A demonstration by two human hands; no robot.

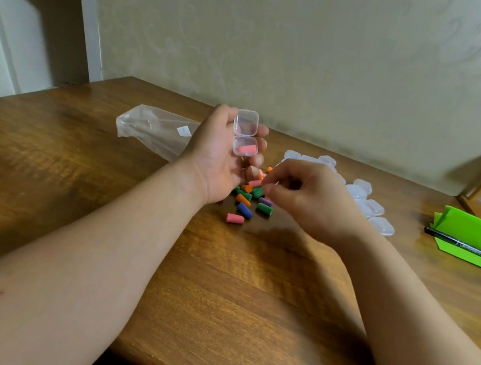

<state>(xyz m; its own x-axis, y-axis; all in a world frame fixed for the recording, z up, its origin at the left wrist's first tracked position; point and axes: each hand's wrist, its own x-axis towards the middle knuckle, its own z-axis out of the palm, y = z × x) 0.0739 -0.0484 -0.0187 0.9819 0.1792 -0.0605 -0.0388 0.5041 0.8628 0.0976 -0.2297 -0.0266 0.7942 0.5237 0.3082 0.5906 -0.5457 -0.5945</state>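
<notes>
Toward the far edge of the brown wooden desk [247,280], your left hand [220,159] was raised palm-up, its fingers curled round a small clear plastic hinged box [246,125] whose lid stood open. One pink foam earplug [246,149] lay in the box's lower half. Just right of it, your right hand [310,198] hovered with bent fingers, its thumb and forefinger tips pinching a second pink foam plug [254,183]. That plug hung just below the box, over the heap of loose coloured foam earplugs [249,205] lying on the desk between your hands. A crumpled clear plastic bag [152,129] lay behind your left wrist. A cluster of closed clear plastic boxes [364,201] sat beyond your right hand. Near the desk's right edge, a black marker pen [468,248] rested on folded bright green paper [477,234].
</notes>
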